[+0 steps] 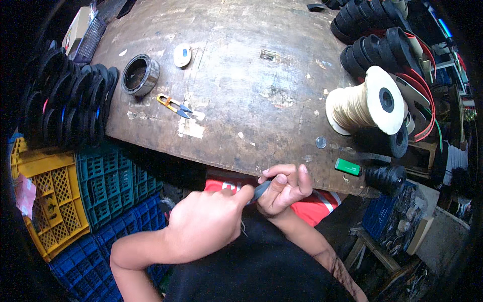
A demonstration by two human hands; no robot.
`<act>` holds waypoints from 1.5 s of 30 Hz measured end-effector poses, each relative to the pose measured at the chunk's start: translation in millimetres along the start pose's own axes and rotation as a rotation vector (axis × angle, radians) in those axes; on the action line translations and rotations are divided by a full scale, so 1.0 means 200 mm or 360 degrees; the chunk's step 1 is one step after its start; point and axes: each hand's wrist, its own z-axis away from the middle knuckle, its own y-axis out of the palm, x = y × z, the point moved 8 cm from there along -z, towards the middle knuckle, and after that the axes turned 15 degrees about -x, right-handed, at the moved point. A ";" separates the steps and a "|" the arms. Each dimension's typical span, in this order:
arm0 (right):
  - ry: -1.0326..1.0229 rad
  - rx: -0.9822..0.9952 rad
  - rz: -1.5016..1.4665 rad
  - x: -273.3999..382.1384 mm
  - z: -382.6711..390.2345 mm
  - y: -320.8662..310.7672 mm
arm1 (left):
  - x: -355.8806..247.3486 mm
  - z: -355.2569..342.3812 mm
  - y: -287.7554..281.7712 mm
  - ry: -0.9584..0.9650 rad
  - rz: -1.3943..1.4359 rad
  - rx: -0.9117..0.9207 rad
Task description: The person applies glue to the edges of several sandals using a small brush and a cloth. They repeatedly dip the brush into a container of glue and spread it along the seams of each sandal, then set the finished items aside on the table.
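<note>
My left hand (206, 219) is closed, back upward, on a dark grey piece (260, 190), likely a strip; most of the piece is hidden by my fingers. My right hand (284, 191) faces palm up and grips the same piece near my thumb, with some fingers raised and curled. Both hands are over my lap, just below the table's front edge. Beyond them on the table (231, 75) lie a small round clear-grey disc (320, 142), a green rectangular object (347, 166) and yellow-handled thread snips (173, 105).
A tape roll (140, 75), a white round case (182, 55) and a cream cord spool (352, 108) stand on the table. Stacks of black rolls flank it at left (68, 100) and right (362, 55). Yellow (37, 166), teal (105, 181) and blue crates (126, 236) stand at lower left.
</note>
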 end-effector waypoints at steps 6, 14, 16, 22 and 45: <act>-0.0114 -0.0028 0.0186 0.02 -0.02 -0.01 | -0.01 -0.05 0.06 0.0025 -0.0014 -0.0168; 0.0128 0.0061 0.0004 -0.03 0.00 -0.05 | 0.29 0.26 -0.05 -0.0387 0.0438 -0.0561; 0.0275 0.0169 -0.0059 -0.02 -0.02 -0.05 | 0.43 0.29 0.05 -0.0675 0.0745 -0.0570; -0.0024 0.0853 0.0551 0.17 -0.05 0.00 | 0.51 0.34 0.37 -0.0770 0.1240 -0.0596; 0.0204 0.0777 0.0580 0.13 -0.03 0.14 | 0.21 0.28 0.08 -0.0097 0.0430 -0.0767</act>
